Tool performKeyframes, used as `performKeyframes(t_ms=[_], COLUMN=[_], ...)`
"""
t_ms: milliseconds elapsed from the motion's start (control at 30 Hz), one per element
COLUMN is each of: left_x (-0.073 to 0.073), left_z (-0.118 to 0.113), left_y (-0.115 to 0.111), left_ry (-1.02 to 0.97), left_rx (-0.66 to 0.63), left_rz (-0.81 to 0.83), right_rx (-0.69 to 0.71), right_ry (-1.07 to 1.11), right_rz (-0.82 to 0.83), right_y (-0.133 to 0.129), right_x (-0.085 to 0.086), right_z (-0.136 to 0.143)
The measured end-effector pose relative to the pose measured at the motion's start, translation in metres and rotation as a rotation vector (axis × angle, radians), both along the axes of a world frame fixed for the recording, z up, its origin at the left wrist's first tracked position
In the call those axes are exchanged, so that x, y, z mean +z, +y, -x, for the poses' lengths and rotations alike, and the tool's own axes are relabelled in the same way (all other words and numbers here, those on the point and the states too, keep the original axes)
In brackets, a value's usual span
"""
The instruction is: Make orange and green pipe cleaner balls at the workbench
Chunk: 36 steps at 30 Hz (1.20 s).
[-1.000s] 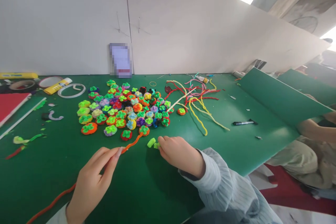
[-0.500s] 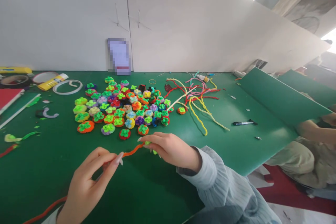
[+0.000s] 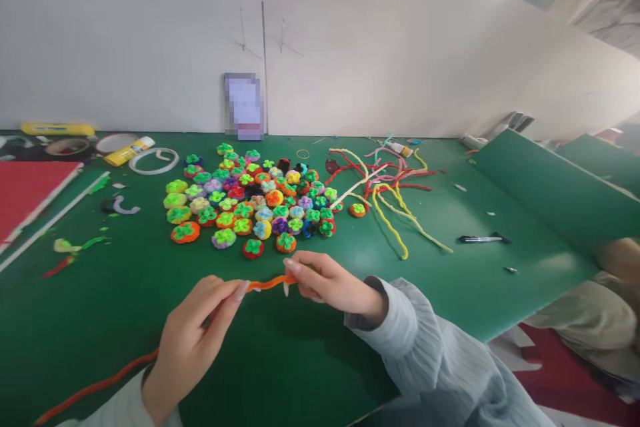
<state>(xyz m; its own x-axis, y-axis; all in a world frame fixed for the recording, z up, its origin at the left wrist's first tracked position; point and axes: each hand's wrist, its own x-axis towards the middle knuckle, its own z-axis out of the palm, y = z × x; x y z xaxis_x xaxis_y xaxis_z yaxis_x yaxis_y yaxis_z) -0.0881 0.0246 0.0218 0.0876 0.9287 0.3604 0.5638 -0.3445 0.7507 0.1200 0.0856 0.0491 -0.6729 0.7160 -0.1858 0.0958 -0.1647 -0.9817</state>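
Note:
An orange pipe cleaner runs between my two hands over the green table. My left hand pinches it between thumb and fingers, and its long tail trails out past the wrist to the lower left. At the other end, my right hand closes its fingertips on the pipe cleaner. Whatever else lies inside the right fingers is hidden. Just beyond my hands spreads a cluster of small fuzzy flower-topped balls in many colours, the nearest being a red one and an orange one.
Loose pipe cleaners lie right of the cluster. Farther right is a black pen. Tape rolls, a yellow glue stick and a red board sit left. A phone leans on the white partition. Another person sits at right.
The view has shifted left, so the table things appear farther right. My right hand has turned, and the green piece seen at its fingers is now out of sight. Both hands still hold the orange pipe cleaner.

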Motion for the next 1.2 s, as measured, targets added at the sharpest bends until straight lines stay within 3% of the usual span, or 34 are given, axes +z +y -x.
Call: performKeyframes(t_ms=[167, 467, 733, 1033, 1200], left_x=[0.004, 0.01, 0.014, 0.014, 0.011], left_z=[-0.002, -0.003, -0.005, -0.006, -0.006], left_y=[-0.003, -0.008, -0.007, -0.007, -0.006], left_ry=[0.046, 0.012, -0.016, -0.001, 0.021], left_rx=[0.038, 0.046, -0.139, -0.138, -0.155], left_rz=[-0.062, -0.099, -0.006, 0.043, 0.096], right_rx=[-0.063, 0.033, 0.04, 0.143, 0.145], right_ry=[0.072, 0.133, 0.159, 0.06, 0.078], right_rz=[0.18, 0.273, 0.341, 0.165, 0.162], right_y=[-0.002, 0.0, 0.003, 0.003, 0.0], right_x=[-0.001, -0.002, -0.004, -0.001, -0.002], right_z=[0.004, 0.003, 0.0, -0.001, 0.001])
